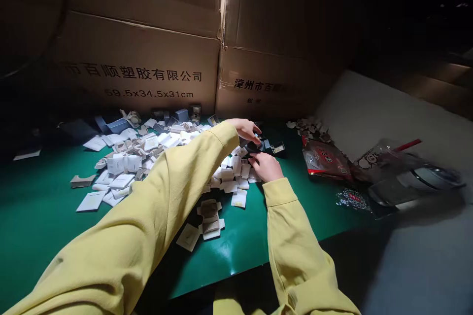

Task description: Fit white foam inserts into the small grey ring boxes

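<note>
My left hand (pixel 247 130) reaches over the right end of a paper heap, its fingers apart and pointing right above a small dark blue box (pixel 254 147). Just below, my right hand (pixel 269 167) has its fingers closed at the near edge of that box; their tips are partly hidden. To the right of the box lies a small open dark case (pixel 278 148) with something gold-coloured inside. White folded paper cards (pixel 227 174) spread under and left of my hands. Whether my left fingertips touch the box is hard to see.
Large cardboard cartons (pixel 148 63) stand behind the green table (pixel 236 261). More small blue boxes (pixel 182 115) lie along the back. An unfolded card box (pixel 210 219) lies nearer me. On the right are a red snack packet (pixel 327 158) and a clear plastic cup (pixel 402 184).
</note>
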{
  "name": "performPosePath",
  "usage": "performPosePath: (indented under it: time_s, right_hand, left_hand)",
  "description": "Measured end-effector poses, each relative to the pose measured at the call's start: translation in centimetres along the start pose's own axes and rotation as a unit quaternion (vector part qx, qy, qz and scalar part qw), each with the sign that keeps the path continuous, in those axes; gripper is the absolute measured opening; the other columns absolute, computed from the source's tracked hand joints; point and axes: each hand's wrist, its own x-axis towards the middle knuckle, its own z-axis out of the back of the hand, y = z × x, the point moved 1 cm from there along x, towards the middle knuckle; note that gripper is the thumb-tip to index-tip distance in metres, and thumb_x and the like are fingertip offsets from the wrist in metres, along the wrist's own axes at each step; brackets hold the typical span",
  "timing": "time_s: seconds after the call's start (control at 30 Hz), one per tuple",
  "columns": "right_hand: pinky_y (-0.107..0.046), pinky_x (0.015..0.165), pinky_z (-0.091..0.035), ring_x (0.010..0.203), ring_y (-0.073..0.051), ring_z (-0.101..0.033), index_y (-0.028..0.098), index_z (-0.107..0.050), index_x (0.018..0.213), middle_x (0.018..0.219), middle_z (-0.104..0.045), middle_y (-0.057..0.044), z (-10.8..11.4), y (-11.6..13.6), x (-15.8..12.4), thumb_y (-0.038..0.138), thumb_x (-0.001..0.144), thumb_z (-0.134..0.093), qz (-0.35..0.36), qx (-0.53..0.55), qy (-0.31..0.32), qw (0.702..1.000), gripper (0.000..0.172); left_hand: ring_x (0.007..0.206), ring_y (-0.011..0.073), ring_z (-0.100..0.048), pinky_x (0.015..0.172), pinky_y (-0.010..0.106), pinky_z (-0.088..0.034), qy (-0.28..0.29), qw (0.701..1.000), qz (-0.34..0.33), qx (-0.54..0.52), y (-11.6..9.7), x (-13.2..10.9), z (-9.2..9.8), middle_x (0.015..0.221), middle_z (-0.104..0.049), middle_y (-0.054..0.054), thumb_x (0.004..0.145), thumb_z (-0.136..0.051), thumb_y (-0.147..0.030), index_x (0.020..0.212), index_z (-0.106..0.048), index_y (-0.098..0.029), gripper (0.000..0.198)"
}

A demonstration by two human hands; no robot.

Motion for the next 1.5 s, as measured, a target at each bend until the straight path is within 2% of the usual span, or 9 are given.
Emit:
performPosePath:
  time_s: [0.2,0.43,0.63,0.73,0.9,1.0,1.17,1.27,1.5]
  right_hand:
    - [-0.028,0.074,-0.042,0.094,-0.019,-0.060,0.026,-0.062,0.109,0.105,-0.067,-0.004,-0.1,0.6,0.0,0.033,0.090,-0.039,0.014,-0.046,0.004,0.999,0.031]
    - [-0.027,0.072,-0.041,0.093,-0.018,-0.057,0.027,-0.064,0.103,0.100,-0.068,-0.002,-0.9,0.7,0.1,0.031,0.090,-0.037,0.038,-0.053,0.023,0.998,0.030]
    - [-0.025,0.074,-0.041,0.095,-0.017,-0.055,0.026,-0.063,0.105,0.100,-0.066,-0.004,-1.3,0.4,-0.1,0.031,0.091,-0.034,0.039,-0.040,0.024,0.998,0.032]
    - [-0.026,0.078,-0.042,0.096,-0.017,-0.055,0.024,-0.064,0.104,0.102,-0.066,-0.004,-1.6,0.3,-0.3,0.031,0.091,-0.035,0.045,-0.007,0.007,0.999,0.032]
    - [-0.032,0.089,-0.041,0.108,-0.020,-0.051,0.021,-0.056,0.118,0.116,-0.060,-0.006,-1.9,1.0,-0.4,0.035,0.093,-0.026,0.086,0.117,-0.086,0.986,0.042]
    - [-0.037,0.099,-0.034,0.120,-0.022,-0.041,0.020,-0.042,0.132,0.132,-0.048,-0.007,-2.2,2.2,-0.5,0.042,0.092,-0.022,0.145,0.154,-0.121,0.970,0.049]
    - [-0.043,0.099,-0.031,0.123,-0.026,-0.037,0.027,-0.051,0.124,0.137,-0.043,-0.005,-3.7,4.8,-0.8,0.049,0.086,-0.041,0.233,0.096,-0.011,0.968,0.045]
    - [-0.045,0.097,-0.030,0.118,-0.025,-0.042,0.028,-0.060,0.113,0.132,-0.049,-0.005,-4.5,6.0,-0.8,0.044,0.086,-0.044,0.214,0.069,0.000,0.974,0.035]
    - [-0.042,0.094,-0.029,0.113,-0.023,-0.046,0.027,-0.063,0.106,0.129,-0.052,-0.005,-5.3,8.5,0.6,0.041,0.087,-0.044,0.181,0.064,-0.040,0.980,0.031]
  left_hand:
    - [0.099,0.0278,-0.058,0.082,0.035,-0.048,-0.090,0.990,0.100,-0.048,1.4,1.4,1.8,0.118,-0.058,0.015,0.068,-0.052,-0.064,0.128,-0.045,-0.014,0.079]
    - [0.111,0.0260,-0.052,0.093,0.035,-0.042,-0.183,0.970,0.154,-0.047,4.1,3.9,-4.4,0.121,-0.052,0.014,0.083,-0.040,-0.049,0.126,-0.046,-0.020,0.052]
    - [0.135,0.0353,-0.014,0.098,0.056,-0.032,-0.224,0.966,0.122,-0.053,4.5,1.9,-4.6,0.151,-0.009,0.012,0.077,-0.041,-0.063,0.143,-0.009,-0.029,0.081]
    - [0.138,0.0339,-0.001,0.097,0.066,-0.022,-0.209,0.974,0.086,-0.003,5.9,-1.5,-3.2,0.152,0.006,0.008,0.077,-0.044,-0.058,0.143,-0.004,-0.032,0.081]
    - [0.136,0.0369,-0.003,0.096,0.071,0.000,-0.158,0.962,0.198,0.106,12.0,-13.3,-1.6,0.152,-0.006,0.006,0.078,-0.048,-0.052,0.131,-0.042,-0.030,0.058]
    - [0.134,0.0401,-0.008,0.091,0.074,0.005,-0.177,0.896,0.376,0.157,16.6,-22.4,-2.2,0.149,-0.019,0.010,0.079,-0.046,-0.051,0.121,-0.054,-0.022,0.052]
    - [0.132,0.0471,-0.003,0.086,0.077,-0.003,-0.214,0.748,0.625,0.073,22.3,-33.1,-6.6,0.150,-0.011,0.018,0.082,-0.041,-0.049,0.129,-0.043,-0.012,0.060]
    - [0.129,0.0514,-0.009,0.086,0.075,-0.013,-0.157,0.729,0.664,-0.059,24.4,-35.3,-10.8,0.149,-0.009,0.020,0.079,-0.044,-0.049,0.131,-0.041,-0.012,0.064]
    - [0.121,0.0361,-0.033,0.095,0.053,-0.029,-0.302,0.760,0.575,-0.018,24.4,-35.3,-14.3,0.132,-0.041,0.013,0.085,-0.032,-0.038,0.124,-0.050,-0.015,0.049]
